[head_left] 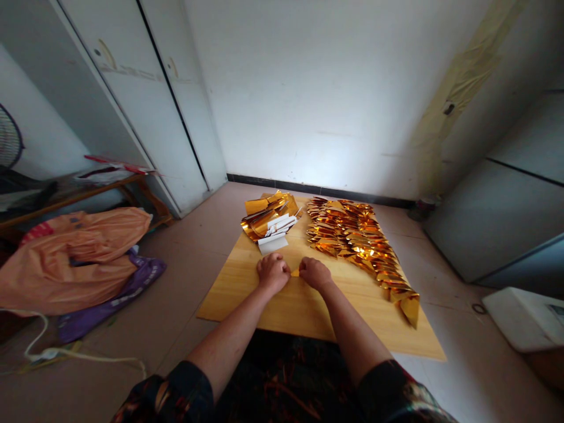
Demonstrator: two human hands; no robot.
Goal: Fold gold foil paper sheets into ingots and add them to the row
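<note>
While our left hand (274, 274) and right hand (314, 272) both pinch the foil (295, 273), roughly midway between the board's (233, 288) left and right edges, we'd guess an uneven tug could tear it, and a careless rightward swing might scatter the right-edge pile (352, 235).

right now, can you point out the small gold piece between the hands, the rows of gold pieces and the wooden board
Small gold piece (295, 273): head view, its exposed middle.
Rows of gold pieces (350, 236): head view, middle of the rows.
Wooden board (238, 283): head view, bare left part.
</note>
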